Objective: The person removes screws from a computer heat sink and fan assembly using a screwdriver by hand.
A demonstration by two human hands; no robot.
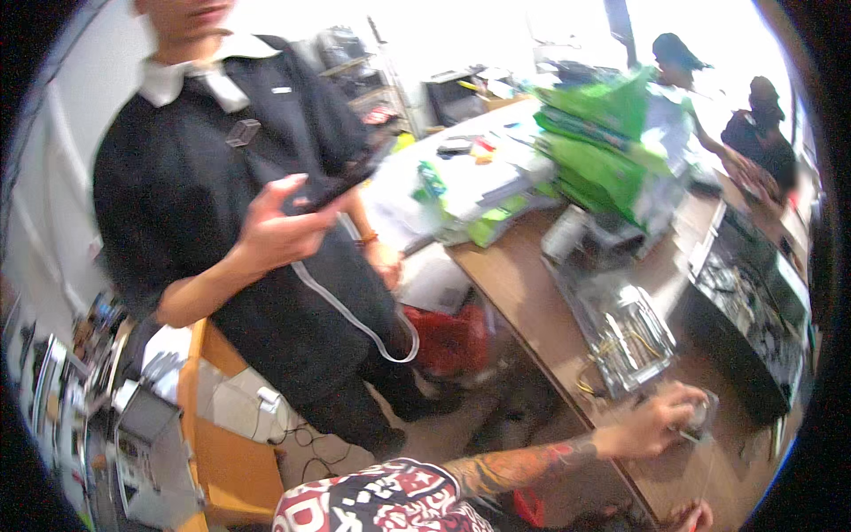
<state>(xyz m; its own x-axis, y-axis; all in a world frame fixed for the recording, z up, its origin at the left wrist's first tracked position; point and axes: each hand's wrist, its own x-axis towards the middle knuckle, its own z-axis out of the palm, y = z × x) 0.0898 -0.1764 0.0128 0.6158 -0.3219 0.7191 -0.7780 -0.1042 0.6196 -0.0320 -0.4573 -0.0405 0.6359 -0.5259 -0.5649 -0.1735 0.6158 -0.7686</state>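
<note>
My left hand point(651, 424) reaches over the brown table from a tattooed forearm and a patterned sleeve. Its fingers are closed on a small clear, greyish thing point(700, 417), too blurred to name its kind. Just beyond the hand lies a clear plastic bag point(620, 324) with metal parts and yellow wires in it. A bit of my right hand point(693, 517) shows at the lower edge; its fingers are mostly cut off, and what they do is hidden.
An open black computer case point(740, 310) stands right of the bag. Green plastic bags point(603, 142) are heaped farther back on the table point(514, 266). A person in black point(239, 177) stands at the left, holding a phone point(341, 182). Two more people are at the far right.
</note>
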